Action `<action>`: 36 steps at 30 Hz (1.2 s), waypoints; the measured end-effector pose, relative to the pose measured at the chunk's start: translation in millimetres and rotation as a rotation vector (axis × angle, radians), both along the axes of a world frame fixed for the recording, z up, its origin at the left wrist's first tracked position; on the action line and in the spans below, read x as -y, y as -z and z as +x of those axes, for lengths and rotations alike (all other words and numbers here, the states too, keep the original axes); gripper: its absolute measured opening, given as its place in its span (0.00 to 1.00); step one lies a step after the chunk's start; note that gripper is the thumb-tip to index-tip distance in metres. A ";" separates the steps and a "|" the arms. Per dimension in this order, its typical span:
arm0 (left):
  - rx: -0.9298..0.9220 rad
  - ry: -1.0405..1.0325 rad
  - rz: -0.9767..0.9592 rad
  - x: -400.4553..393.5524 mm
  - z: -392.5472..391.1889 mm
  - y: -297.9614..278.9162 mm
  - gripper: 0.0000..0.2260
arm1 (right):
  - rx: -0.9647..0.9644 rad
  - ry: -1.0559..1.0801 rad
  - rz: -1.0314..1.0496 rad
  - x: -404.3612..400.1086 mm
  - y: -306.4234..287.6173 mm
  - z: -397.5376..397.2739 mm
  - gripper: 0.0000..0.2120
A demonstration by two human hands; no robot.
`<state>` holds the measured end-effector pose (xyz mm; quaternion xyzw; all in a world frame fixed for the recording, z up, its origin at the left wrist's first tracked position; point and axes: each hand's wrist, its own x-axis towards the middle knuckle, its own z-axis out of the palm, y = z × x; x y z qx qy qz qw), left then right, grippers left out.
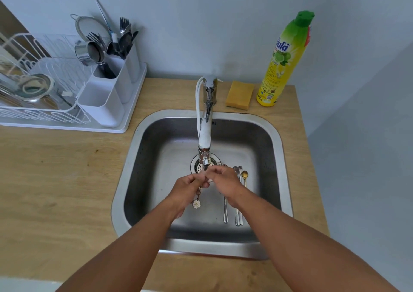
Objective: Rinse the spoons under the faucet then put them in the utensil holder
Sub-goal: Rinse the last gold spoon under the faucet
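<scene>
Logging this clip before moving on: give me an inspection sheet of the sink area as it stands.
Surface: wooden countertop with inset steel sink.
Job's things: flower-ended spoon held under chrome faucet; long silver spoons and gold spoon on sink floor; white utensil holder at left, cutlery in its far compartments.
Clutter: yellow sponge, green-capped dish soap bottle, white wire dish rack.
Grippers: left hand grips the flower spoon; right hand touches its upper end.
Cables: white hose along faucet.
Surroundings: plain grey wall.
</scene>
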<state>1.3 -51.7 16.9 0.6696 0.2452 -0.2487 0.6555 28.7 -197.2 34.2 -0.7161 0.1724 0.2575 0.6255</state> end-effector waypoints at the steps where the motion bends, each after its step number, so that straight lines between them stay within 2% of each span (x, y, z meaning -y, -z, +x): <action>1: 0.018 0.009 0.024 -0.5 0.2 -1.2 0.09 | -0.008 0.001 -0.012 0.8 -1.1 1.7 0.07; 6: 0.058 0.082 0.072 -3.8 -7.3 -3.8 0.09 | 0.004 0.079 -0.048 2.2 -6.1 17.1 0.12; 11: 0.006 0.086 0.092 -8.4 -2.9 -11.0 0.09 | -0.011 0.044 -0.029 -0.1 -3.6 11.2 0.14; 14: -0.032 0.023 0.047 -7.3 1.2 -12.7 0.11 | -0.040 -0.023 -0.011 -5.5 2.9 3.9 0.11; 17: -0.057 0.027 0.025 -6.8 -2.2 -11.1 0.12 | -0.054 0.032 -0.009 -5.1 1.5 8.6 0.10; 21: -0.043 0.144 0.104 -12.6 -14.9 -6.9 0.12 | -0.058 0.085 -0.017 0.4 -1.7 22.4 0.11; 28: 0.004 0.077 0.194 -18.0 -5.6 -6.4 0.08 | -0.048 0.044 -0.033 -10.5 12.0 10.9 0.04; 31: 0.012 0.152 0.195 -20.1 -9.4 -3.1 0.08 | -0.072 0.001 -0.024 -12.8 17.5 2.1 0.07; 36: -0.046 0.295 0.236 -25.5 -24.1 6.7 0.07 | -0.097 0.017 -0.002 -3.8 27.1 -5.1 0.04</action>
